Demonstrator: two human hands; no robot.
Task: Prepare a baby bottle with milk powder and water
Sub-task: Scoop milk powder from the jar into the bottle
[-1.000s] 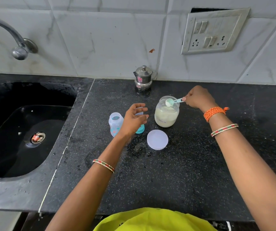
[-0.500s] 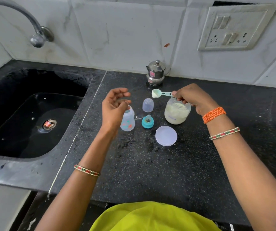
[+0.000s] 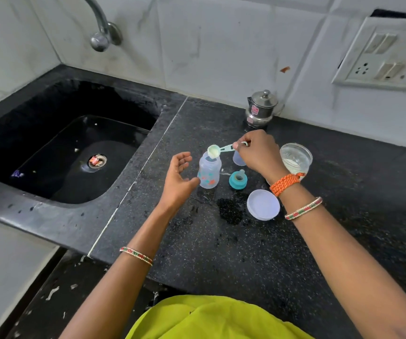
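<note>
A small clear baby bottle (image 3: 209, 172) with coloured prints stands upright and uncapped on the black counter (image 3: 221, 241). My right hand (image 3: 258, 152) pinches the handle of a pale green scoop (image 3: 215, 151) heaped with milk powder, its bowl tilted at the bottle's mouth. My left hand (image 3: 178, 182) hovers just left of the bottle with fingers relaxed, its thumb close to the bottle's side. The open powder jar (image 3: 296, 159) sits behind my right wrist. The teal nipple ring (image 3: 238, 179), the clear bottle cap (image 3: 238, 159) and the jar's white lid (image 3: 263, 205) lie nearby.
A black sink (image 3: 69, 152) with a tap (image 3: 101, 33) above it fills the left. A small steel pot (image 3: 260, 110) stands at the wall. A switch panel (image 3: 388, 55) is on the tiles. A wet patch (image 3: 231, 211) lies beside the lid.
My right hand carried the filled scoop from the jar leftward to the bottle's mouth. My left hand came down beside the bottle. The camera view shifted right and closer.
</note>
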